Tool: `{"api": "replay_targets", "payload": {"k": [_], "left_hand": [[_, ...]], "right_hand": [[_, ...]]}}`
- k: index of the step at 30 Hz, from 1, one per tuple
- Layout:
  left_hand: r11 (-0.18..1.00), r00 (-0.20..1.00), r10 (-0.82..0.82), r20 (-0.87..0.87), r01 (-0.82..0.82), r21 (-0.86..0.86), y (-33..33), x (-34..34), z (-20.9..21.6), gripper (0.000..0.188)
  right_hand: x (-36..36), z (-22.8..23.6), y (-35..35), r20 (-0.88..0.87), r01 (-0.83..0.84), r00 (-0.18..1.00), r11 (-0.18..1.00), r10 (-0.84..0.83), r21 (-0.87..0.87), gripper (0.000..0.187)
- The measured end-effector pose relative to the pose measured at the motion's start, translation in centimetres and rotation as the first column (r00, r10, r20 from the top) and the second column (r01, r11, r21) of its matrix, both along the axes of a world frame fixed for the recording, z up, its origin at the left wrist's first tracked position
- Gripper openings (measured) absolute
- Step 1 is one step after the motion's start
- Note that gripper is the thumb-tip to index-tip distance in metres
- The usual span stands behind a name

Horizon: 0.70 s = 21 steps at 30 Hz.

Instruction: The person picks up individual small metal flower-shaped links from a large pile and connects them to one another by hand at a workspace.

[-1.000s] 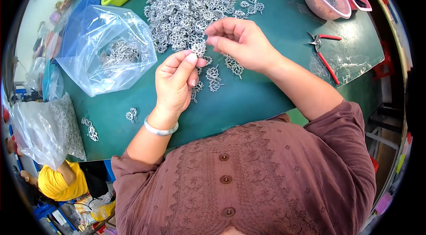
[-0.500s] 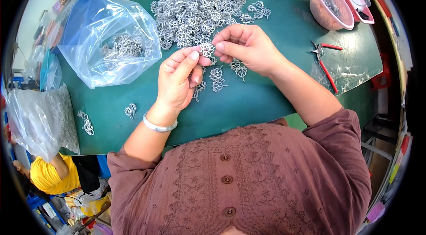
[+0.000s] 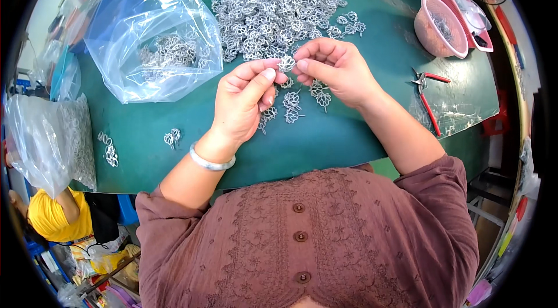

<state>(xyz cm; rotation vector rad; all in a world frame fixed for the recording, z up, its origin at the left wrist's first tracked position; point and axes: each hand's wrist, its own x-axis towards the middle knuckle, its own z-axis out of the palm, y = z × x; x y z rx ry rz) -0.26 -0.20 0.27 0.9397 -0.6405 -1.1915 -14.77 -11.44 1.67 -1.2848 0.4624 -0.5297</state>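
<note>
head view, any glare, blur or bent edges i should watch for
Head view: bright glare streaks the clear plastic bag; head view: pale sheen and scuffs mix on the table's right end; head view: edges bow toward the black rim, most plainly at far right; head view: the wire piece by the left hand is too small for fine detail.

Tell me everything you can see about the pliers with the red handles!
The pliers lie on the green table, to the right of the right hand and apart from it. Their two smooth red handles are spread wide: one points right, the other slants toward the person. The small head at the left end looks like grey metal, with its jaws apart. No hand touches them.
</note>
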Motion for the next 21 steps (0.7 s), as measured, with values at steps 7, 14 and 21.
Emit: {"api": "replay_targets", "payload": {"k": [7,14,21], "left_hand": [[1.000,1.000,0.014,0.004,-0.014,0.012,-0.03,-0.09,0.08,0.019],[1.000,0.999,0.021,0.036,-0.022,0.022,-0.07,-0.10,-0.09,0.020],[0.999,0.999,0.022,0.043,-0.023,0.027,-0.09,-0.07,-0.10,0.022]], "right_hand": [[0.08,-0.27,0.20,0.053,0.032,0.998,0.997,-0.028,-0.066,0.011],[-0.02,-0.36,0.35,0.062,0.041,0.998,0.986,-0.032,-0.162,0.012],[0.00,-0.35,0.53,0.065,0.043,0.997,0.973,-0.029,-0.225,0.011]]}}
